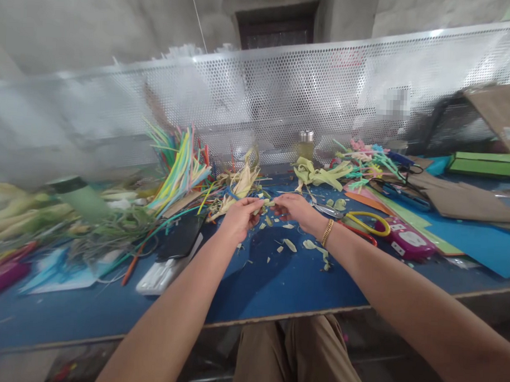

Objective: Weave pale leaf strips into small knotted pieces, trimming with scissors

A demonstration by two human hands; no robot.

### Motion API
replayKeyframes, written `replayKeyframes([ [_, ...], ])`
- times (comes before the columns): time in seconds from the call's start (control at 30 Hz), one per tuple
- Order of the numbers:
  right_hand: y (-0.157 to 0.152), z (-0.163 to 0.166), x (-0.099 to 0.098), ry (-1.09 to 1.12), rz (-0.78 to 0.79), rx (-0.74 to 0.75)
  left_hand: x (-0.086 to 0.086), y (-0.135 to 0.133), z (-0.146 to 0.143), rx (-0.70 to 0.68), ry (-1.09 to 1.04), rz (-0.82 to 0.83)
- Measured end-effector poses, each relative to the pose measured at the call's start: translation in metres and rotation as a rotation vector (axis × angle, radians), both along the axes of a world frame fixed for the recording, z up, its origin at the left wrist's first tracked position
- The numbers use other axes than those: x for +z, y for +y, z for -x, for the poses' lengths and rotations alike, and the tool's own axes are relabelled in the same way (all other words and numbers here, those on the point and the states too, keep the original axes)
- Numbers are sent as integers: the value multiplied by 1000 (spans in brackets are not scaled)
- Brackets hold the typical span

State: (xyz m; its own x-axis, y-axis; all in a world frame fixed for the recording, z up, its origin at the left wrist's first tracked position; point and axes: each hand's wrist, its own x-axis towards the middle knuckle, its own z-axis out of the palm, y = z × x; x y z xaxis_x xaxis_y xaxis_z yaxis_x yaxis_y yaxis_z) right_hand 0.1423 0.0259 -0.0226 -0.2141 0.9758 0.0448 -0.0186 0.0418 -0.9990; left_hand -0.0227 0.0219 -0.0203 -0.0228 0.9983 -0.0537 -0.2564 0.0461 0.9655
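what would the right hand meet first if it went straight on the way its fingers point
Beyond the small pale-green leafy piece at its fingertips, the right hand would probably meet the left hand first, though depth is hard to judge.

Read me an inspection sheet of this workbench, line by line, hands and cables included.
Surface: blue tabletop, pale scraps scattered near the hands.
Job's things: small pale-green piece at the fingertips; leafy strips behind the right hand.
Clutter: colourful stems and dark slab left; scissors, purple case and coloured sheets right. Far left is blurred.
Hands: left hand pinches the piece; right hand meets its other end, grip unclear.
Cables: thin pale line against the wall; cannot tell whether it's a cable.
Surroundings: perforated metal screen, grey wall behind.
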Motion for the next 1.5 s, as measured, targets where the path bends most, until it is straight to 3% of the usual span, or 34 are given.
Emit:
replayKeyframes([
  [0.17,-5,3,-4,-117,-57,94,2,0,0,31,-39,-24],
  [0.4,3,4,-11,-6,-117,-1,1,-1,1,53,-72,16],
  [0.6,7,3,-13,27,-115,-65,-9,-3,-4,-117,127,2],
  [0.87,6,4,-15,3,-127,-13,-13,-3,-8,-91,152,-54],
  [1.13,4,0,-12,-299,-345,-106,-13,-2,-3,-85,228,-15],
  [1.37,3,-1,-5,-372,-318,-68,-7,-2,-1,-180,158,52],
  [1.5,7,-4,-7,-321,-313,-80,-4,-5,0,-154,90,90],
])
